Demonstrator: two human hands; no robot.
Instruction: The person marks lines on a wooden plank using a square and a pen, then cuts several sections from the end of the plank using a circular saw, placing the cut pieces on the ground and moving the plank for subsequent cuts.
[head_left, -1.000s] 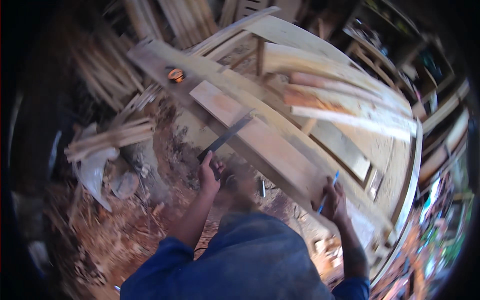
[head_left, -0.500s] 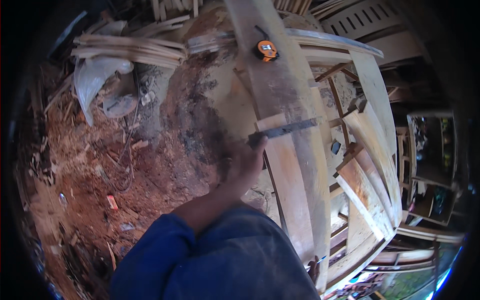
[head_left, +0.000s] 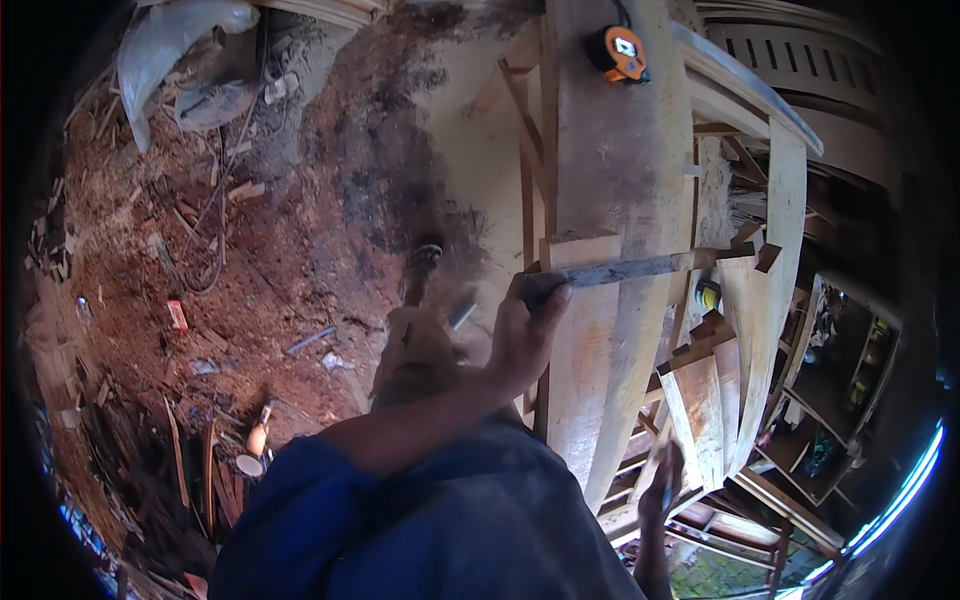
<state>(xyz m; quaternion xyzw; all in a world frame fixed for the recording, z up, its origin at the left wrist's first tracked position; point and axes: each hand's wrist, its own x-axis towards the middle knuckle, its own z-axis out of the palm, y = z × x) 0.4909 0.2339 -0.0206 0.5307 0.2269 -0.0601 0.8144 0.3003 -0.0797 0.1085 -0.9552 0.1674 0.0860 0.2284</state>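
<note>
My left hand [head_left: 525,340] grips the dark stock of a try square [head_left: 620,271], thumb on top. The square's long metal blade lies across a pale board [head_left: 580,350], close to that board's far end, and reaches right past its edge. This board rests on a longer, wide plank [head_left: 610,150]. Lower right, my right hand [head_left: 660,485] is raised beside the bench, somewhat blurred, with its fingers closed round a slim, pen-like thing that shows only in part. An orange and black tape measure [head_left: 625,55] sits on the far part of the plank.
Right of the plank, several cut wood pieces [head_left: 700,400] lean over the open bench frame [head_left: 787,200]. Wood shavings and scraps cover the floor [head_left: 270,330] at left, with a clear plastic bag [head_left: 160,60] farther off. A shelf [head_left: 840,380] stands far right.
The view has shifted, so the bench sits farther right and the tape measure higher. My right hand has risen into fuller view. The left hand still holds the try square on the board.
</note>
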